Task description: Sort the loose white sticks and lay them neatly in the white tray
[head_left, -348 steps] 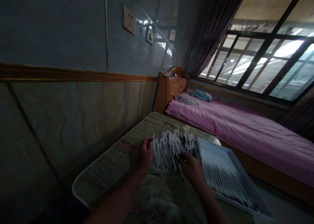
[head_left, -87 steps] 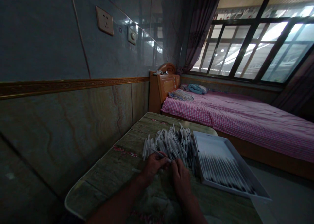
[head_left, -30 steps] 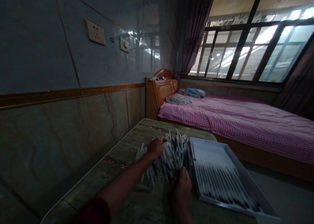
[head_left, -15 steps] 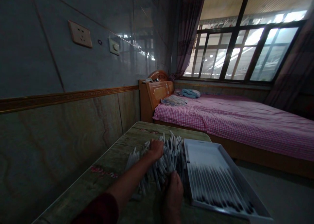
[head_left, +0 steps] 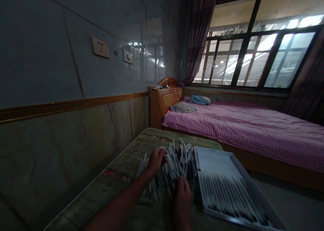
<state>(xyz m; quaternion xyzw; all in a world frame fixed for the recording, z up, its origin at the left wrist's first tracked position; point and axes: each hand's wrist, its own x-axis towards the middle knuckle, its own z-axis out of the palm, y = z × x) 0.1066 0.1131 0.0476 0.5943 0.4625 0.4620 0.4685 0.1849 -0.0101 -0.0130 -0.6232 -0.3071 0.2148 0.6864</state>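
A loose pile of slim white pens (head_left: 174,161), many with dark ends, lies on the table. My left hand (head_left: 156,159) reaches into the far left side of the pile, its fingers curled in among the pens; what they grip is hidden. At the near edge of the pile, my right hand (head_left: 182,194) is closed, with pen ends at its thumb and fingertips. To the right of it lies a shallow white tray (head_left: 215,158). Inside, a row of pens (head_left: 227,194) rests side by side, dark ends toward me.
The green patterned table (head_left: 121,194) has a light edge along the tiled wall (head_left: 111,129). Beyond it stands a bed with a pink checked sheet (head_left: 227,123) and a wooden headboard (head_left: 168,97). A window (head_left: 243,52) is at the back right.
My view has turned slightly left, so the scene sits farther right. My left hand has drawn back a little toward the left of the pile. My right hand stays at its near edge.
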